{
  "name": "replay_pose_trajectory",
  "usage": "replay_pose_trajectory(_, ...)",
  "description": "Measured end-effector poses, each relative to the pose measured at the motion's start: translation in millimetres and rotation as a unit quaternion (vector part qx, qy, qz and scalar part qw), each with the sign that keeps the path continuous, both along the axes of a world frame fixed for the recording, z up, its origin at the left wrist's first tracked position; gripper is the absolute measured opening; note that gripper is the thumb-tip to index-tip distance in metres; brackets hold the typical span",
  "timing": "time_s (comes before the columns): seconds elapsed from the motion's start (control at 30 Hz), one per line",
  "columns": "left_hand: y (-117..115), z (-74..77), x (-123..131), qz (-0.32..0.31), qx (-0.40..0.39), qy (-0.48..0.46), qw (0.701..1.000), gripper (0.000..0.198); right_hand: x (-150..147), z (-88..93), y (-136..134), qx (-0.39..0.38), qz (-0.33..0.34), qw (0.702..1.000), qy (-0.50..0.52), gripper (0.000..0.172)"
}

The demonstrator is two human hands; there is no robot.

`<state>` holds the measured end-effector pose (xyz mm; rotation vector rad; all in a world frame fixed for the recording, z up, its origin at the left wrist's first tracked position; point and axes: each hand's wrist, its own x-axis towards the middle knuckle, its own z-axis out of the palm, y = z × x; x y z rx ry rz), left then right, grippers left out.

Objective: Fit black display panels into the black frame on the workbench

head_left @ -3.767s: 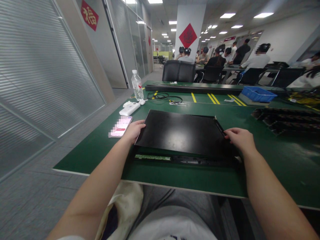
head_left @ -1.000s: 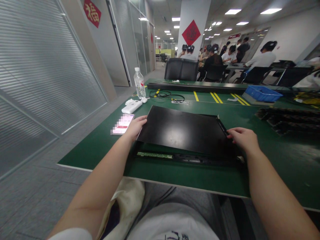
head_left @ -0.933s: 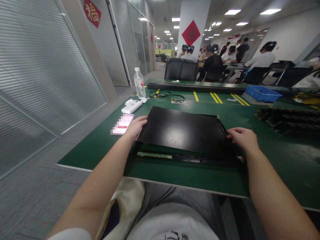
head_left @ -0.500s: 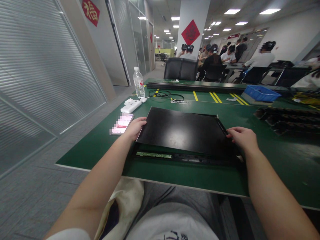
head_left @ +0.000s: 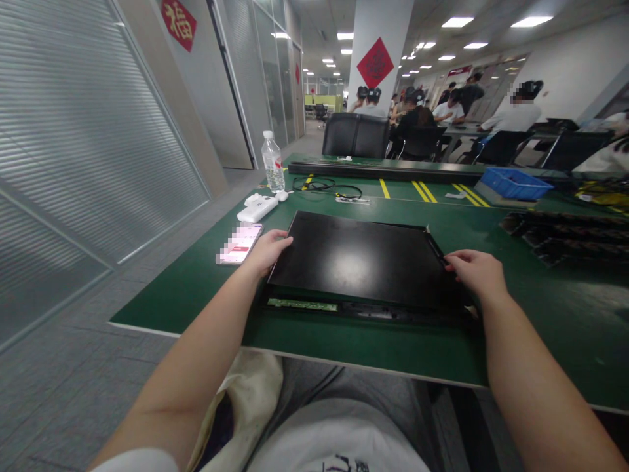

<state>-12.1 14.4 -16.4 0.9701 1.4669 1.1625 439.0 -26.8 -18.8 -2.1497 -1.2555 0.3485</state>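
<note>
Red sign (head_left: 179, 25), gold "福". Panel (head_left: 354, 259), black, glossy (white glare at centre), above dark frame (head_left: 393, 313) on green bench (head_left: 181, 288). Left hand's (head_left: 270, 252) grip clamps its left edge; right hand (head_left: 476, 270) pinches dark strip (head_left: 435, 246) at right.

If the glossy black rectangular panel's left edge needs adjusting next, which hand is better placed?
Left, I'd say: the left hand is at that edge of the panel, thumb over it. The right hand pinches the slim black side strip along the opposite edge and would have to reach across.
</note>
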Motion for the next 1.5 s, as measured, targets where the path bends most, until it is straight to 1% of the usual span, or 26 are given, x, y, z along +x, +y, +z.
replay_pose_trajectory(0.13, 1.9, -4.8, -5.3, -0.005, 0.032, 0.037, 0.999, 0.034, 0.1, -0.3, 0.1, -0.005, -0.004, 1.0, -0.004, 0.018)
replay_pose_trajectory(0.27, 2.6, -6.5, -10.4, -0.003, 0.075, 0.106, 0.992, 0.033, 1.1, -1.3, -0.3, -0.006, -0.004, 1.0, -0.006, 0.017)
replay_pose_trajectory(0.33, 3.4, -7.4, -13.0, -0.002, 0.098, 0.162, 0.982, 0.029, 1.0, -1.1, -0.7, -0.001, -0.005, 1.0, -0.003, 0.016)
replay_pose_trajectory(0.43, 6.3, -10.2, -17.2, -0.012, 0.133, 0.253, 0.958, 0.024, 0.0, -0.3, -1.3, 0.007, -0.008, 1.0, 0.011, 0.013)
replay_pose_trajectory(0.5, 8.9, -12.7, -19.9, -0.03, 0.131, 0.297, 0.946, 0.025, 0.1, -0.7, -1.1, 0.015, -0.01, 1.0, 0.021, 0.013)
replay_pose_trajectory(0.6, 11.7, -16.2, -22.3, -0.051, 0.114, 0.336, 0.933, 0.027, 2.8, -3.6, 0.6, 0.025, -0.009, 0.999, 0.028, 0.013)
replay_pose_trajectory(0.77, 11.8, -19.8, -22.5, -0.06, 0.123, 0.345, 0.929, 0.02, 9.4, -8.6, 3.8, 0.023, -0.006, 0.999, 0.029, 0.018)
replay_pose_trajectory(1.0, 11.7, -21.4, -22.3, -0.073, 0.131, 0.359, 0.921, 0.014, 8.4, -5.6, 2.2, 0.017, -0.014, 0.998, 0.064, 0.019)
replay_pose_trajectory(1.1, 11.2, -21.4, -21.6, -0.071, 0.125, 0.349, 0.926, 0.014, 10.5, -7.6, 3.4, 0.008, -0.024, 0.997, 0.078, 0.02)
replay_pose_trajectory(1.3, 11.0, -21.2, -20.9, -0.065, 0.118, 0.337, 0.932, 0.013, 18.7, -15.7, 7.7, 0.025, -0.007, 0.997, 0.077, 0.018)
replay_pose_trajectory(1.43, 10.7, -21.1, -20.8, -0.057, 0.12, 0.32, 0.938, 0.016, 16.3, -13.8, 6.4, 0.035, -0.009, 0.997, 0.074, 0.016)
replay_pose_trajectory(1.5, 10.4, -21.0, -20.7, -0.06, 0.124, 0.322, 0.937, 0.016, 14.1, -11.7, 5.2, 0.034, -0.015, 0.997, 0.075, 0.016)
